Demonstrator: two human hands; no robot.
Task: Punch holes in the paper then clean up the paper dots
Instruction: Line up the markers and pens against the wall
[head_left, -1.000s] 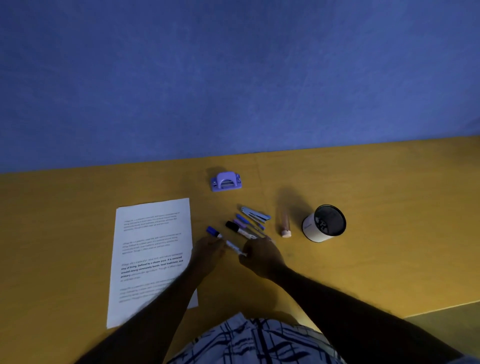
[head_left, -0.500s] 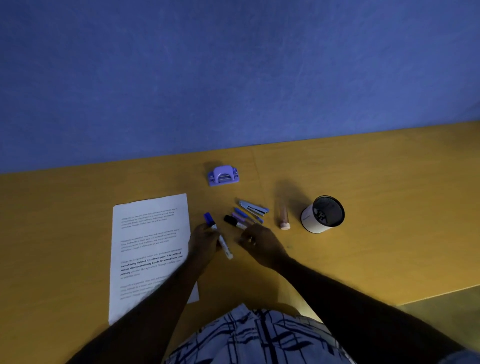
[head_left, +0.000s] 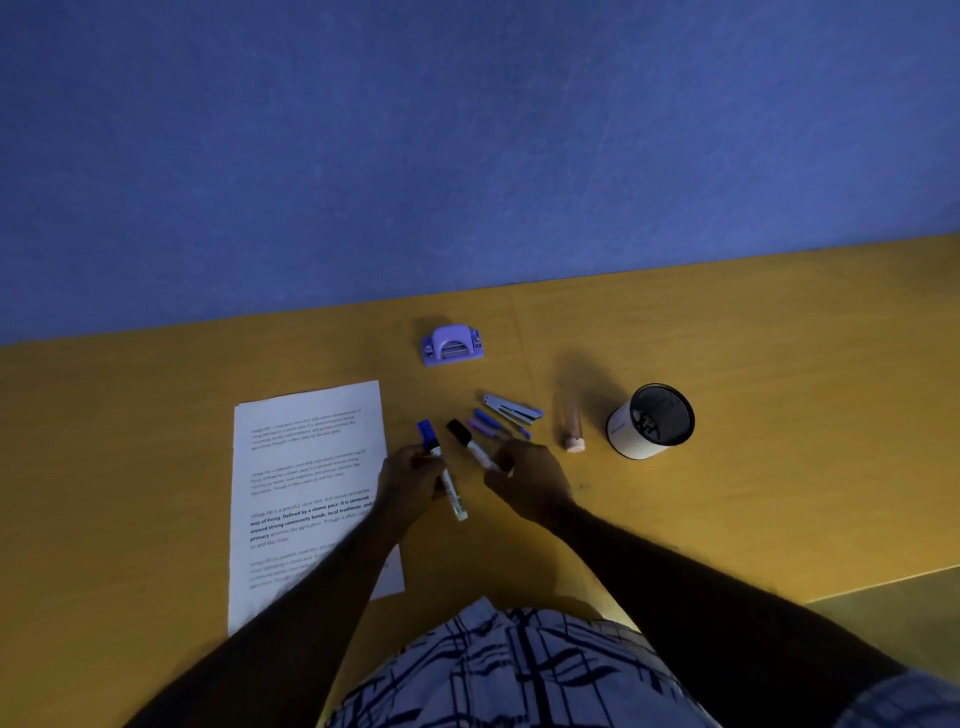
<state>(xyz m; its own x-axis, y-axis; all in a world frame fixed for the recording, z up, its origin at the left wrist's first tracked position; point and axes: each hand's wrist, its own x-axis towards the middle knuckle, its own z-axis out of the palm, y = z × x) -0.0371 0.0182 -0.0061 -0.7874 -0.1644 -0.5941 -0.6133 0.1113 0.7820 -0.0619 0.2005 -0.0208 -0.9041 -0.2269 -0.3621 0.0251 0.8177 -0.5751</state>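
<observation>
A printed sheet of paper (head_left: 306, 467) lies on the yellow table (head_left: 753, 415), left of centre. A purple hole punch (head_left: 451, 344) stands behind it near the wall, apart from both hands. My left hand (head_left: 408, 480) holds a blue-capped marker (head_left: 441, 467) just right of the paper. My right hand (head_left: 527, 480) grips a black-capped marker (head_left: 470, 444) by its lower end. No paper dots are visible.
A small stapler (head_left: 514, 408) and purple pens (head_left: 496, 423) lie beyond my right hand. A pink tube (head_left: 573, 426) lies beside a white mesh-lined cup (head_left: 652, 422) at the right. The blue wall rises behind the table; the table's edge runs at lower right.
My left hand has taken the blue-capped marker and turned it more upright. My right hand has let go of that marker and closed on the black-capped one.
</observation>
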